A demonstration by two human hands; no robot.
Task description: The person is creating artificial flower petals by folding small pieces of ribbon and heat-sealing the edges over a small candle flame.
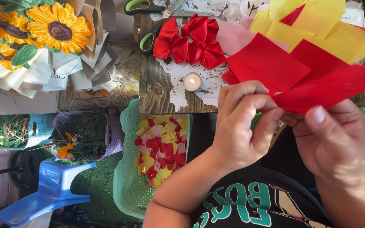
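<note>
Both hands (284, 135) pinch red ribbon strip (330, 90) | flat, glossy (yellow strips (313, 21) behind)

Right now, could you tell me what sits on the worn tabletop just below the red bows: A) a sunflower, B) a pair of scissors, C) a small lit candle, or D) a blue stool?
C: a small lit candle stands on the worn tabletop just below the red bows; the scissors lie above them.
</note>
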